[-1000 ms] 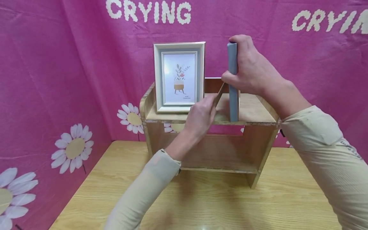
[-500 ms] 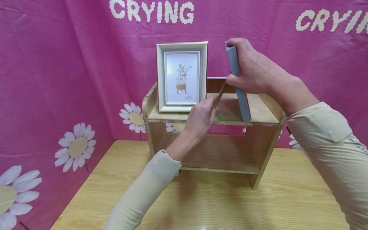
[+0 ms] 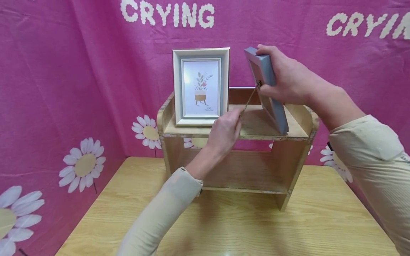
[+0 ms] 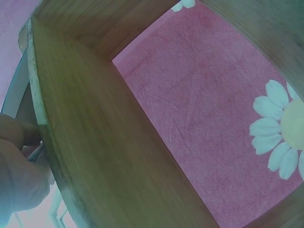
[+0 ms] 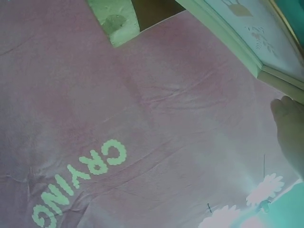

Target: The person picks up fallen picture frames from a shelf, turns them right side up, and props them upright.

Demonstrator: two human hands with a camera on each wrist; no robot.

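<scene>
My right hand [image 3: 289, 76] grips the upper part of a blue-grey-edged picture frame [image 3: 278, 110], fingers over its outer side and thumb on the back. The frame leans, its lower end right at the top board of a small wooden shelf [image 3: 179, 131]. A thin stand leg [image 3: 251, 98] juts from its back, its outer end pinched by my left hand [image 3: 224, 129]. In the left wrist view the left hand [image 4: 21, 166] is partly hidden by the shelf board. Fingertips of the right hand [image 5: 290, 130] show at a frame's edge in the right wrist view.
Left on the shelf top stands a cream picture frame [image 3: 200, 89] with a potted-plant print, close behind my left hand. The shelf's raised side panels [image 3: 163, 112] flank the top board. It stands on a wood-grain table [image 3: 243, 227] against a pink curtain [image 3: 96, 53].
The held frame, seen nearly edge-on before, has tilted and turned so its back and stand leg show. Its lower end has shifted right. My left hand has barely moved.
</scene>
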